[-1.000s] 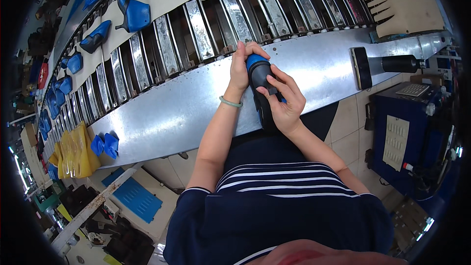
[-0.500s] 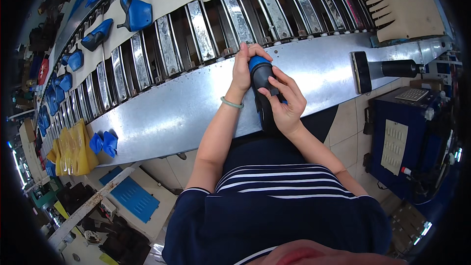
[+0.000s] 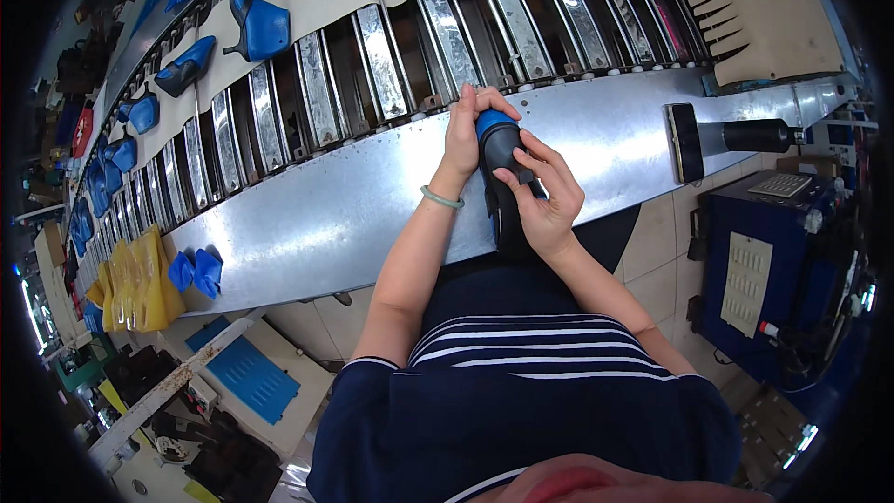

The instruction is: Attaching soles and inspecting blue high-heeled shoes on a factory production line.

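Note:
A black shoe on a blue last [image 3: 500,142] lies lengthwise before me over the metal bench, its near end at the bench's front edge. My left hand [image 3: 463,135] is curled around the far end, where the blue of the last shows, with its fingers bent over the top. On the shoe's right side, my right hand [image 3: 549,191] pinches the black upper between thumb and fingertips. The thumb lies on top of the upper. Parts of the shoe's right side are hidden behind the right hand's fingers.
Beyond the metal bench [image 3: 372,168] runs a slatted conveyor [image 3: 372,56], with blue shoe lasts [image 3: 261,28] along its left. A phone [image 3: 685,142] and a black bottle [image 3: 759,135] lie at right. Yellow translucent pieces [image 3: 144,279] and small blue pieces [image 3: 197,272] sit at left.
Almost nothing differs. Both hands and the shoe appear very slightly lower and to the right in the picture, with the same hold.

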`<state>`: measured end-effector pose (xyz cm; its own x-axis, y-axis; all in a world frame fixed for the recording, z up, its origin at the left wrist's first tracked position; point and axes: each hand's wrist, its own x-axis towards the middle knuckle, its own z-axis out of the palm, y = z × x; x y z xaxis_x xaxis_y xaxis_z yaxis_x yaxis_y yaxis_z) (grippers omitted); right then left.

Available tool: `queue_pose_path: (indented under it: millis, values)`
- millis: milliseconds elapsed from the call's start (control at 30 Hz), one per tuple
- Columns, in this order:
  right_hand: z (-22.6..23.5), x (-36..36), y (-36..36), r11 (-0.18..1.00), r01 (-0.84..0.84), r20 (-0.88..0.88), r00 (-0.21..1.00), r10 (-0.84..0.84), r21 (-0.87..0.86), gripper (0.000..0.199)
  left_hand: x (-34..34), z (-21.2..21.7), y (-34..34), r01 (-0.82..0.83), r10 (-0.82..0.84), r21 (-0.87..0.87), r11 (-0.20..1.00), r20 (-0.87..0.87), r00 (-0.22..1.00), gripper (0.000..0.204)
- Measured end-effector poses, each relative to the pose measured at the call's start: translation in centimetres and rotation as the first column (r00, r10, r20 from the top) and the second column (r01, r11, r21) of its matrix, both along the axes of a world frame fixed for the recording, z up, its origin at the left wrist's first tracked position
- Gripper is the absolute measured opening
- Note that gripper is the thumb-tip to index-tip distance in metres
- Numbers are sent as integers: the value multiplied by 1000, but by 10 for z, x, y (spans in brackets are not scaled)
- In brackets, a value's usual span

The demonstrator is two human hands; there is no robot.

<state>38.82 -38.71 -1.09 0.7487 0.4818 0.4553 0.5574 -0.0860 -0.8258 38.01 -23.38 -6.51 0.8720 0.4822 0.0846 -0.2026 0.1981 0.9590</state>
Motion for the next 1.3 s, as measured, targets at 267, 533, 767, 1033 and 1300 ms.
queue_pose_path:
  millis: [267,533,767,1033,1300]
  values:
    - [-1,1,-2,1000,3,-23,1000,-2,25,34,4,0,-3,-1,1,-15,1000,16,1000,82]
    - [1,4,-4,999,-5,-31,999,7,54,33,5,-1,-4,-28,29,59,998,-9,1000,83]
    - [-1,3,-5,999,14,-48,999,-12,49,32,5,0,-5,-31,31,41,999,-16,999,83]
    - [0,6,-6,999,16,-50,999,-13,52,32,6,0,-5,-21,22,28,999,-38,999,83]
    - [-3,8,-6,999,15,-21,1000,-14,47,32,7,1,-4,-2,7,72,997,-60,998,83]
